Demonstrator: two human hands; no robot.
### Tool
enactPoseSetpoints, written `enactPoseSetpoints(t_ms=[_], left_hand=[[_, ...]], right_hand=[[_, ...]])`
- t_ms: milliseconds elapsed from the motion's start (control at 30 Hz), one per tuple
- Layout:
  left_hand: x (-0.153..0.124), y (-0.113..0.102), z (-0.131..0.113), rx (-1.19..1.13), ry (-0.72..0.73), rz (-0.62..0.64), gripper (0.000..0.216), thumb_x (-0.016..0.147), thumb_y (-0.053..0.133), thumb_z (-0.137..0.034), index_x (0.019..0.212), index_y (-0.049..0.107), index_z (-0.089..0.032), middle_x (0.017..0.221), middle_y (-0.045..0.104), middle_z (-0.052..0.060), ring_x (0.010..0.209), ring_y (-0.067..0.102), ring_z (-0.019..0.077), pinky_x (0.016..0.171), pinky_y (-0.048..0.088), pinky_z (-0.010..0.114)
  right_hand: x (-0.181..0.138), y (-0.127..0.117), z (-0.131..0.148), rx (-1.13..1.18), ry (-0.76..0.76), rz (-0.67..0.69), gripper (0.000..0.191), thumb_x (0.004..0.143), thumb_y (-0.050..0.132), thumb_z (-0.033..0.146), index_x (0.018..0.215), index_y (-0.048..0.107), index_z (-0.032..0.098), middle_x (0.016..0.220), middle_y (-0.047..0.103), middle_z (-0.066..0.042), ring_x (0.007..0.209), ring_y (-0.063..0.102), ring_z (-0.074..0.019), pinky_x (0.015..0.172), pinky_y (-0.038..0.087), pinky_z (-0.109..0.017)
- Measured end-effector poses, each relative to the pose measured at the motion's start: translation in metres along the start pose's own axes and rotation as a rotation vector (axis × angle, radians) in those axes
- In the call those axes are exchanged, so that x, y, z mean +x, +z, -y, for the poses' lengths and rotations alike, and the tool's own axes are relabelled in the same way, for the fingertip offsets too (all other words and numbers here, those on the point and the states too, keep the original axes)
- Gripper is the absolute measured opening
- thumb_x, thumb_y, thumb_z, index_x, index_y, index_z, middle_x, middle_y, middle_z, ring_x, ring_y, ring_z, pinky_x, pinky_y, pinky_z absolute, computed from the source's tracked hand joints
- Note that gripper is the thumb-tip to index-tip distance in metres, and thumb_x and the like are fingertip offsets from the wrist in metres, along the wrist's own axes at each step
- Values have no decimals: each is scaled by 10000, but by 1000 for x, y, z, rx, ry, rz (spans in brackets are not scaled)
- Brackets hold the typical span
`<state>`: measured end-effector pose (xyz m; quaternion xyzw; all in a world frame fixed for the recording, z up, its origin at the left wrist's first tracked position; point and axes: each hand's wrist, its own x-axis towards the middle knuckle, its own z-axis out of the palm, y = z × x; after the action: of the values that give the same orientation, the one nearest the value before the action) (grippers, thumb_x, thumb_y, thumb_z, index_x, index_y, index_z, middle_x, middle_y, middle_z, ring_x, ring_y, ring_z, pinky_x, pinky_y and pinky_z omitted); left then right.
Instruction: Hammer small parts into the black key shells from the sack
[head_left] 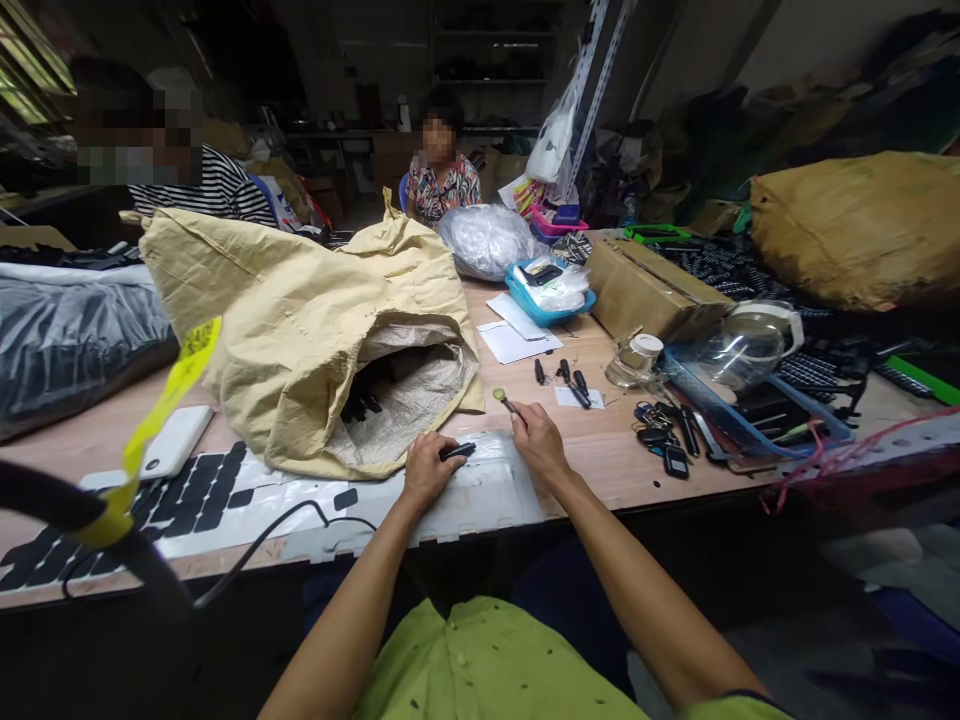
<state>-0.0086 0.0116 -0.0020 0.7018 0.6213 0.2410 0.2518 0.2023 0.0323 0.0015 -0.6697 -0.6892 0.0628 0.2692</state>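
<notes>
At the front of the table, my left hand (429, 468) is closed on a small black plastic part (459, 451), holding it on a clear plastic sheet (495, 490). My right hand (538, 436), just to the right, grips a small hammer (500, 395) with a round yellow-green head. The hammer's head is up, apart from the black part, and its grip is hidden in my fingers. Behind my left hand a large cream cloth sack (300, 320) lies with its mouth facing me. Dark pieces (367, 395) show inside it.
Several black pieces (574, 380), car keys (671, 455), a glass jar (634, 360) and a blue basket (817, 440) lie to the right. A cardboard box (652, 285) stands behind them. At left are black pads (199, 490) and a blurred dark pole (97, 520). Two people sit across.
</notes>
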Motion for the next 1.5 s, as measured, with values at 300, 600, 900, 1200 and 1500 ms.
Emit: enactPoseSetpoints(t_ms=[300, 600, 900, 1200, 1500], left_hand=[[7, -6, -13, -24, -82, 56, 144, 723, 762, -221, 863, 763, -254, 984, 741, 17, 1031, 602, 242, 922, 415, 365], [9, -3, -11, -22, -86, 60, 133, 711, 770, -273, 843, 772, -272, 954, 740, 5, 1052, 593, 249, 932, 407, 374], [7, -2, -15, -36, -96, 50, 158, 716, 765, -219, 870, 782, -252, 980, 742, 24, 1050, 596, 251, 930, 403, 375], [3, 1, -14, 8, -47, 22, 139, 733, 743, -222, 867, 755, -259, 938, 699, 19, 1016, 567, 244, 905, 393, 373], [2, 2, -7, 9, -1, 56, 102, 845, 635, -288, 904, 704, -242, 989, 693, 20, 1029, 544, 240, 901, 373, 382]], right_hand=[[-53, -2, 30, 313, -183, 67, 419, 924, 426, 175, 1260, 657, 271, 1076, 707, -52, 1012, 648, -170, 910, 517, -297], [-57, 2, 36, 99, -238, 81, 405, 922, 447, 158, 1226, 674, 302, 937, 689, -19, 858, 655, -139, 770, 518, -219], [-56, -6, 28, 99, -176, 81, 407, 928, 430, 169, 1230, 672, 296, 953, 688, -26, 876, 652, -151, 772, 506, -229], [2, 0, -3, -149, 30, 2, 395, 915, 482, 169, 1217, 687, 320, 948, 655, -29, 861, 582, -160, 696, 412, -236], [5, 32, -23, -328, 18, -104, 340, 919, 495, 194, 1190, 693, 251, 898, 578, -71, 837, 462, -188, 670, 269, -291]])
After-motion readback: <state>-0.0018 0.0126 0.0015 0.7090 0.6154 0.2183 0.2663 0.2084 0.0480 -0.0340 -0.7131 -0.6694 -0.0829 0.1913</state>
